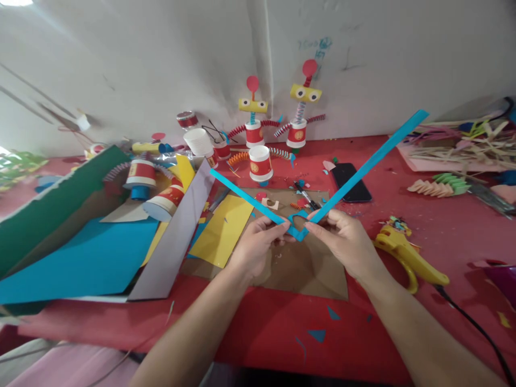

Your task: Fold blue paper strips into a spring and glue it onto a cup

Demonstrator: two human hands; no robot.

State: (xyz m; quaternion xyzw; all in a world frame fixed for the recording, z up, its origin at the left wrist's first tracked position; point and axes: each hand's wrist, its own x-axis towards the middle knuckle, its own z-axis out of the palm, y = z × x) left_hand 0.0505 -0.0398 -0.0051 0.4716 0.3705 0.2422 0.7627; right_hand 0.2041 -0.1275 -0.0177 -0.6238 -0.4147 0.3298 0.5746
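Note:
Both my hands meet over a brown cardboard sheet [318, 271] on the red table. My left hand [258, 244] pinches one blue paper strip [248, 198] that runs up and to the left. My right hand [344, 242] pinches a second blue paper strip [371, 161] that rises up and to the right. The two strips cross and fold over each other at a small blue folded joint [297, 228] between my fingertips. Both hands are closed on the paper.
Two paper-cup robots [253, 121] [300, 115] stand against the wall, with more cups [260, 163] in front. Blue [80, 258], green, yellow [223, 228] and grey sheets lie at left. A black phone [350, 181], a yellow glue gun [407, 255] with cord, and paper scraps [439, 185] lie at right.

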